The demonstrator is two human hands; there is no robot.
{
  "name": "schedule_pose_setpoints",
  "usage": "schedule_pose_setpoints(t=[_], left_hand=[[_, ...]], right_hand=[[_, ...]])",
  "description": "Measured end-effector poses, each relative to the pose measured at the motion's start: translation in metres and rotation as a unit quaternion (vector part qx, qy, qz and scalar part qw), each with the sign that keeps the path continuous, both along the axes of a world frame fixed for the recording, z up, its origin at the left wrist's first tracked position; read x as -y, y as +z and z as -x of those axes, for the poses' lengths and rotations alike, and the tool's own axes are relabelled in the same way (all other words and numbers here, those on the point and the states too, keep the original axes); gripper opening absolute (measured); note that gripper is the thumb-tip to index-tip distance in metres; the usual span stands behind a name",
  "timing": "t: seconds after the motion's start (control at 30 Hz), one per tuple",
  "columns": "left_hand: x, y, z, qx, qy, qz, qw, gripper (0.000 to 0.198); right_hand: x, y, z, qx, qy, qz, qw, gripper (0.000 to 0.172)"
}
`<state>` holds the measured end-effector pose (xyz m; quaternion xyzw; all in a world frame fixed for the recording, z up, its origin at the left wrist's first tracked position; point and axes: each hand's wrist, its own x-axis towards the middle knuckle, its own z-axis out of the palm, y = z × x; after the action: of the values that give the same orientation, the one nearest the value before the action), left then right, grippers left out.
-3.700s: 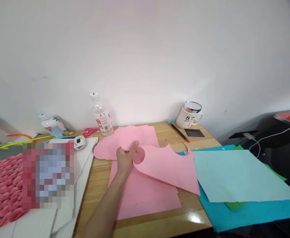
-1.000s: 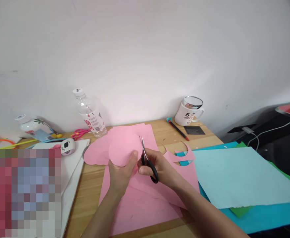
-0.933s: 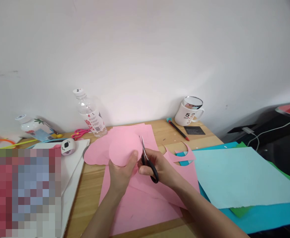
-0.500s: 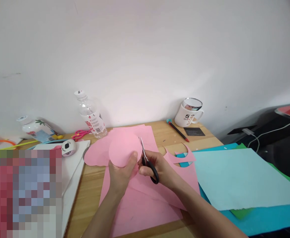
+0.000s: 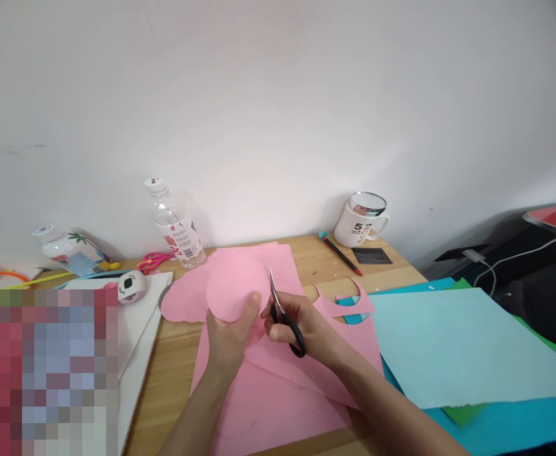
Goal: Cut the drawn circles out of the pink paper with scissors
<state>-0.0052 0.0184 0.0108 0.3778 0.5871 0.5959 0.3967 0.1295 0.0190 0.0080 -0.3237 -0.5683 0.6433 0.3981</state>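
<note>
My left hand point(image 5: 233, 326) pinches a round pink paper disc point(image 5: 234, 285) at its lower edge, thumb on top. In my right hand point(image 5: 297, 320) is a pair of scissors point(image 5: 290, 329) with black handles, its blades pointing up and away. The blades stand close beside the disc's right edge and look nearly closed. Under both hands lie pink paper sheets point(image 5: 278, 411). A pink cut-out with a wavy edge point(image 5: 183, 297) lies to the left, partly behind the disc. Pink offcuts with curved cuts point(image 5: 354, 309) are at the right.
A clear bottle point(image 5: 178, 228) stands by the wall near pink scissors point(image 5: 154, 261). At the back right are a white mug point(image 5: 361, 221), a pencil point(image 5: 342, 254) and a black card point(image 5: 372, 255). Light blue paper point(image 5: 463, 342) covers the right side; a white board point(image 5: 140, 342) lies left.
The right hand and scissors have shifted slightly away from the disc, leaving a small gap at its right edge. The left hand keeps its hold on the disc.
</note>
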Motion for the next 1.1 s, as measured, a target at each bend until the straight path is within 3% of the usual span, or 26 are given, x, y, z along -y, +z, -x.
schedule_pose_setpoints(t=[0.77, 1.1], left_hand=[[-0.0019, -0.0039, -0.0008, -0.001, -0.011, 0.000, 1.000, 0.029], [-0.0013, -0.0023, 0.0019, -0.021, -0.021, 0.002, 1.000, 0.027]], right_hand=[[-0.0007, 0.0021, -0.0002, 0.037, -0.021, -0.016, 0.999, 0.027], [-0.0003, 0.0004, 0.0001, 0.022, -0.021, -0.008, 1.000, 0.017]])
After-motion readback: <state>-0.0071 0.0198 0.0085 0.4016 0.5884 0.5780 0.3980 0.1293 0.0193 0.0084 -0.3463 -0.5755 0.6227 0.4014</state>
